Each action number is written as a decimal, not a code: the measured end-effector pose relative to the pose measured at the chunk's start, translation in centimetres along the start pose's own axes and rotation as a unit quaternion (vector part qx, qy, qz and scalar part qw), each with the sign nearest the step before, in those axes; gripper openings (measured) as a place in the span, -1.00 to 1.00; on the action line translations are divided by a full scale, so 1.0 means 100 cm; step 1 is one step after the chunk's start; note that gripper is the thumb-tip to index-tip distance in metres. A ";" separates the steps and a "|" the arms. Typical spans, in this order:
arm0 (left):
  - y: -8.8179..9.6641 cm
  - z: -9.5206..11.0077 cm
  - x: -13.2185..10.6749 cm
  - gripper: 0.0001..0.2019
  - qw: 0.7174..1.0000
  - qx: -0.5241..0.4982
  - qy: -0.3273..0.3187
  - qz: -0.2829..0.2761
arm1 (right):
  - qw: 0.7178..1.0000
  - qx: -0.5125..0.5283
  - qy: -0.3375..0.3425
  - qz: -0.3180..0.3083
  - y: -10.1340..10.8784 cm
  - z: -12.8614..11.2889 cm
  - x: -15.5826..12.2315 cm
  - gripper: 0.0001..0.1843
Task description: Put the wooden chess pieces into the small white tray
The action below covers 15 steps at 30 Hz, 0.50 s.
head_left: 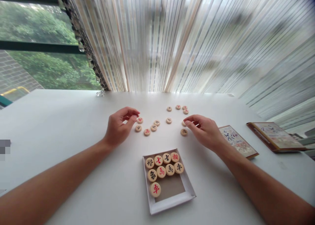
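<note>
xiangqi pieces [161,171]: pale wood, red or black characters | tray [169,204]: white

Nine round flat wooden xiangqi pieces [161,171] lie in a shallow rectangular cardboard tray [169,202] near the front edge of the worktop [56,126], and loose wooden pieces [154,127] lie beyond it towards the middle, in a group left of centre and an arc further right and back. The left hand [119,128] sits just left of the group, and the right hand [204,131] touches a piece at the arc's near end. Towards the right edge lie a rectangular paper booklet [237,141], just beside the right hand, and a rectangular hardback book [275,136] further right, while a striped curtain [172,37] hangs behind the far edge.
</note>
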<state>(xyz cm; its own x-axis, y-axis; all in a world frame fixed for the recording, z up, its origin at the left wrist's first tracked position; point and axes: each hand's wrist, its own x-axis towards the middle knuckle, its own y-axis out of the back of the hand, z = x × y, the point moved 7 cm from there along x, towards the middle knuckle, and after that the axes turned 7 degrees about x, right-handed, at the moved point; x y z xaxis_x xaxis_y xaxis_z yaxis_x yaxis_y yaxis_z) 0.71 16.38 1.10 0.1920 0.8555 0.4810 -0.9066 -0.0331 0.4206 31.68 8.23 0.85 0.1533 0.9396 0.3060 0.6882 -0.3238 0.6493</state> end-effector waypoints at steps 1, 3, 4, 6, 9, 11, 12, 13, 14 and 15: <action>0.000 -0.003 0.001 -0.85 1.000 0.009 0.008 -0.001 | 1.000 -0.003 0.005 -0.008 -0.002 -0.001 -0.001 -0.69; -0.001 -0.007 0.003 -0.84 0.999 0.027 0.027 -0.007 | 1.000 -0.007 0.014 -0.026 -0.006 -0.004 -0.002 -0.72; -0.002 -0.009 0.004 -0.84 0.999 0.037 0.033 -0.010 | 0.999 -0.008 0.018 -0.035 -0.008 -0.005 -0.003 -0.73; -0.004 -0.009 0.005 -0.83 0.998 0.054 0.035 -0.016 | 0.998 -0.009 0.024 -0.054 -0.011 -0.006 -0.005 -0.76; -0.006 -0.006 0.005 -0.82 0.997 0.078 0.022 -0.021 | 0.997 -0.013 0.030 -0.076 -0.015 -0.008 -0.009 -0.78; -0.007 -0.005 0.005 -0.81 0.995 0.095 0.016 -0.029 | 0.995 -0.019 0.043 -0.090 -0.017 -0.010 -0.011 -0.78; -0.008 -0.005 0.005 -0.81 0.994 0.105 0.016 -0.030 | 0.994 -0.021 0.051 -0.096 -0.018 -0.011 -0.011 -0.78; -0.007 -0.005 0.006 -0.80 0.993 0.111 0.016 -0.030 | 0.993 -0.021 0.060 -0.102 -0.019 -0.012 -0.012 -0.78; -0.007 -0.005 0.006 -0.80 0.993 0.115 0.017 -0.030 | 0.992 -0.021 0.067 -0.106 -0.020 -0.013 -0.013 -0.78; -0.007 -0.006 0.006 -0.80 0.993 0.116 0.019 -0.030 | 0.991 -0.018 0.072 -0.108 -0.021 -0.014 -0.013 -0.78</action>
<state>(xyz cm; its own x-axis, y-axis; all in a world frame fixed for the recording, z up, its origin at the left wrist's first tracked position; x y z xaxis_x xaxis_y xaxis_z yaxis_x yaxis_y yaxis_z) 1.27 17.20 0.66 0.2252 0.8778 0.4228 -0.7824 -0.0957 0.6154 29.04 7.47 0.10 -0.0998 0.9626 0.2518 0.6672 -0.1230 0.7347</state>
